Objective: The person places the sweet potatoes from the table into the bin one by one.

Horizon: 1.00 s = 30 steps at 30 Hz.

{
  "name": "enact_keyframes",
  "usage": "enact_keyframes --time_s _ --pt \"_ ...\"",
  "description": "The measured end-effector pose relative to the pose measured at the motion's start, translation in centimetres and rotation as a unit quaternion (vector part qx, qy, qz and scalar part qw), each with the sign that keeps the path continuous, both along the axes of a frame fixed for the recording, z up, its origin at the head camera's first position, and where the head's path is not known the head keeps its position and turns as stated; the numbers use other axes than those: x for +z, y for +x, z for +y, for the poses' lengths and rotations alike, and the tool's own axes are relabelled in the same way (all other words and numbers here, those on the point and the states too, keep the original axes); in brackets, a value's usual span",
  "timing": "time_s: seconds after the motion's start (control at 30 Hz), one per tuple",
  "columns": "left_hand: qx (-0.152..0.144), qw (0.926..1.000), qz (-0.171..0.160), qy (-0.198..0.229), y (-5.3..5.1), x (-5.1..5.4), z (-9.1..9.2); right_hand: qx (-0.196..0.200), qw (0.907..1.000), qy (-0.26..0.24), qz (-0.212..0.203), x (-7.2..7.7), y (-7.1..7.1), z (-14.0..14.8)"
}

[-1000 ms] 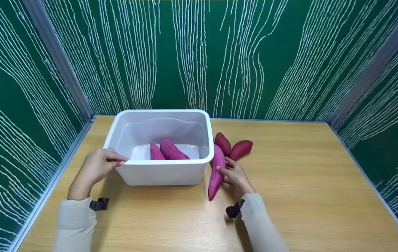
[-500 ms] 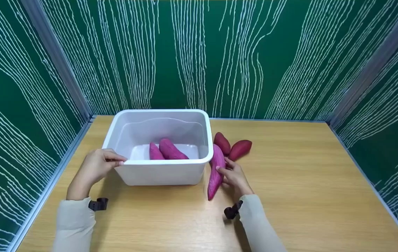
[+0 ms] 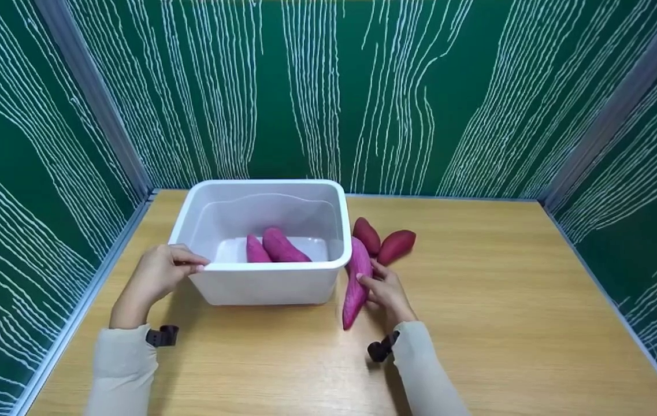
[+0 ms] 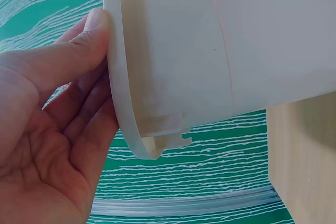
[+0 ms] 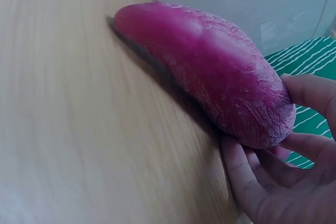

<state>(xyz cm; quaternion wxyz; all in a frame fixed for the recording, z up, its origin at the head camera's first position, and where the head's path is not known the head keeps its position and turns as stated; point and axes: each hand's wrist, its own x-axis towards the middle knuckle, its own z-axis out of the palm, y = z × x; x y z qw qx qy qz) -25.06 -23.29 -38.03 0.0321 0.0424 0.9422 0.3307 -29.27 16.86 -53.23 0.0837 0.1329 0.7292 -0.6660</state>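
Observation:
The left hand [image 3: 163, 275] pinches the near left corner of the white bin [image 3: 270, 286]; in the left wrist view its thumb and fingers [image 4: 94, 35] hold the bin's rim [image 4: 119, 72]. Just right of the bin, the right hand [image 3: 387, 290] grips a long pink-purple sweet potato [image 3: 357, 289] between thumb and fingers. The right wrist view shows this sweet potato [image 5: 210, 66] close to the tabletop, held near one end by the right hand [image 5: 294, 177]. Inside the bin lie two purple sweet potatoes, a small one [image 3: 257, 250] and a larger one [image 3: 283, 245].
Two darker red sweet potatoes, one [image 3: 367, 236] beside the bin and one [image 3: 397, 247] to its right, lie behind the right hand. The wooden table [image 3: 507, 306] is bordered by green panels [image 3: 328, 92] with white lines at the back and both sides.

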Motion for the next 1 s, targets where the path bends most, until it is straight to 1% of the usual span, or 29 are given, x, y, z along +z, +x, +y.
enact_keyframes --time_s 0.03,0.17,0.27,0.3,0.33,0.4,0.53,0.57,0.77,1.0 --pt "0.000 1.0000 0.001 -0.001 0.0 0.0 0.0 -0.002 1.0000 0.001 0.001 0.0 0.0 0.0" --pt "-0.004 0.9996 0.025 -0.008 0.0 -0.1 0.0 -0.005 0.9998 0.001 0.020 -0.1 0.0 -0.1" --pt "-0.006 0.9993 0.036 -0.009 0.0 -0.2 0.0 -0.012 0.9994 -0.005 0.033 -0.2 0.1 -0.2" --pt "-0.004 0.9995 0.031 -0.008 0.0 -0.1 0.0 -0.016 0.9992 -0.006 0.035 -0.3 0.2 -0.3" --pt "-0.003 0.9996 0.028 -0.007 0.0 -0.1 0.1 -0.017 0.9991 -0.007 0.038 0.1 0.4 -0.5" --pt "-0.002 0.9997 0.023 -0.004 0.0 -0.1 0.1 -0.024 0.9988 -0.009 0.041 0.0 0.4 -0.6" --pt "-0.003 0.9997 0.023 -0.001 0.1 -0.1 0.0 -0.034 0.9984 -0.007 0.045 -0.2 0.5 -0.8" --pt "-0.005 0.9997 0.025 -0.001 0.1 -0.1 0.0 -0.038 0.9982 -0.005 0.045 -0.6 0.2 -0.7" --pt "-0.005 0.9997 0.024 0.000 0.1 0.0 0.0 -0.044 0.9980 0.003 0.047 -0.5 0.3 -0.8" --pt "0.000 0.9999 0.009 0.006 0.0 0.0 0.1 -0.050 0.9973 0.020 0.049 -0.5 0.4 -1.1"
